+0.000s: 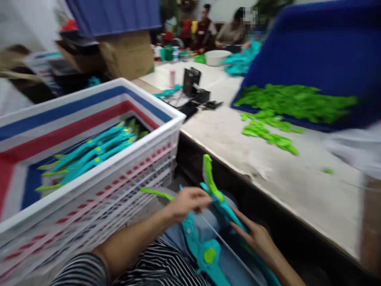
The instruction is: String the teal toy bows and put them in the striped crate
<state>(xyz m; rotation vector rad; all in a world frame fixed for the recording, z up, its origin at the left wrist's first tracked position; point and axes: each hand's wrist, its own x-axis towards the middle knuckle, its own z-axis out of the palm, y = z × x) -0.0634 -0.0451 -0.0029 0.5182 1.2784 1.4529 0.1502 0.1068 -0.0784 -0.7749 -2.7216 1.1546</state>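
Note:
My right hand [253,236] grips the teal arm of what looks like a toy bow [228,210], whose lime-green tip points up. Close to that tip, the fingers of my left hand [190,202] are pinched together; what they hold is hidden. A thin white string [223,240] runs from below my left hand towards the lower right. Across my lap lies a second teal piece [193,238] with a round green button and a green end, partly covered by my left hand. Motion blurs both hands slightly.
A white plastic crate [143,157] with a striped lining stands on the left, holding several teal-and-green pieces [98,151]. Right of me is a table [297,190] edge, with a tipped blue bin [315,51] spilling green parts [294,103]. People [232,33] sit at the far end.

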